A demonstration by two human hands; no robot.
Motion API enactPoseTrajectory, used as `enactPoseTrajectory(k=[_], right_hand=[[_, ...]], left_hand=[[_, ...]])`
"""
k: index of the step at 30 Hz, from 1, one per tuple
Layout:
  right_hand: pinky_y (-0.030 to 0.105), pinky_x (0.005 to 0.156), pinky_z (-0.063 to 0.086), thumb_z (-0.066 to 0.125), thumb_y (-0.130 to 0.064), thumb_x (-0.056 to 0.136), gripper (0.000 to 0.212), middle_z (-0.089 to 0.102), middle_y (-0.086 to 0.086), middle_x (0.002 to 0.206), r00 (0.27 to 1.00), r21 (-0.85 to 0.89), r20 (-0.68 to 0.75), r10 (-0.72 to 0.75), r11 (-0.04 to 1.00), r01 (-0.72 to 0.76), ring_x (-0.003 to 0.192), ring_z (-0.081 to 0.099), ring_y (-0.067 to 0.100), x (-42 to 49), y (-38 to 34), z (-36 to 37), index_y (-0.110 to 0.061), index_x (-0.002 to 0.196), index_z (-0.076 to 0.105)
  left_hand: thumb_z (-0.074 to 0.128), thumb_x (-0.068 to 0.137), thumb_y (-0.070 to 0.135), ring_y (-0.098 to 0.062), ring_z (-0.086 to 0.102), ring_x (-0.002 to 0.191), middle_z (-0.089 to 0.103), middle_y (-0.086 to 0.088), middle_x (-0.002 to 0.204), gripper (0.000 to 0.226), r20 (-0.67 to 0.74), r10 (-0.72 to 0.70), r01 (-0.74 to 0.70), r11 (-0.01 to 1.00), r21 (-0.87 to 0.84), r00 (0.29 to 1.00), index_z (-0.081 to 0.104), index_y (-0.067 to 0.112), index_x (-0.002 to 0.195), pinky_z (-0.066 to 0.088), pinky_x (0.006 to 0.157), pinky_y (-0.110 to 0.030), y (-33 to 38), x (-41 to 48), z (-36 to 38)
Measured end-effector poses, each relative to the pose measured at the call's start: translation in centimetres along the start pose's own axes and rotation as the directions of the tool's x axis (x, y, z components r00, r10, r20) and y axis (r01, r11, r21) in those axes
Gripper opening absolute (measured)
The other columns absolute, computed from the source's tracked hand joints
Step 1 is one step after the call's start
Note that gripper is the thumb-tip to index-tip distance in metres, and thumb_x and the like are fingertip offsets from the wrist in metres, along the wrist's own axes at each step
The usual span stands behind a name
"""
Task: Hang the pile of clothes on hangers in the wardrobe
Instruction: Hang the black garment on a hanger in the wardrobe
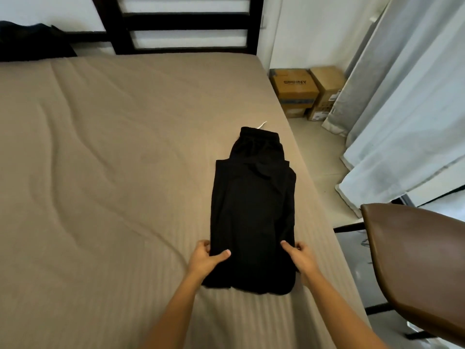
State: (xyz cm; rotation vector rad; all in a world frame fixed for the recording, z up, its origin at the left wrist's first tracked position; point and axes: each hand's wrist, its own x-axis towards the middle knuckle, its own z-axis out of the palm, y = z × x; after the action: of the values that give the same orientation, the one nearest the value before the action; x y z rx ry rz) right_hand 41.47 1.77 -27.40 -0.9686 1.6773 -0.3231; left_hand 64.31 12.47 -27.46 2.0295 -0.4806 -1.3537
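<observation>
Gripping the folded black trousers near their closest end, we have our left hand pinching the left edge and our right hand pinching the right edge. They lie flat on the tan bed, waistband farthest away. Beyond, cardboard boxes sit on the floor beside a pale curtain.

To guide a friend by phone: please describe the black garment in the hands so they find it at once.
On the beige bed, look near its right edge. The black garment lies folded there, left hand and right hand gripping its sides. Unlike the dark heap by the headboard, it shows an elastic waistband.
</observation>
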Motion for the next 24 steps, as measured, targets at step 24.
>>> enactPoseTrajectory(k=[24], right_hand=[[0.031, 0.065, 0.052, 0.055, -0.01, 0.086, 0.018, 0.073, 0.01, 0.081, 0.897, 0.696, 0.435, -0.08, 0.661, -0.278, 0.069, 0.07, 0.024, -1.2, -16.8, 4.5, -0.006, 0.084, 0.072]], left_hand=[[0.056, 0.091, 0.006, -0.003, 0.063, 0.095, 0.07, 0.011, 0.096, 0.019, -0.112, 0.438, -0.445, 0.894, -0.051, 0.892, 0.06, 0.016, 0.107, 0.049, 0.083, -0.017, 7.2, 3.1, -14.7]])
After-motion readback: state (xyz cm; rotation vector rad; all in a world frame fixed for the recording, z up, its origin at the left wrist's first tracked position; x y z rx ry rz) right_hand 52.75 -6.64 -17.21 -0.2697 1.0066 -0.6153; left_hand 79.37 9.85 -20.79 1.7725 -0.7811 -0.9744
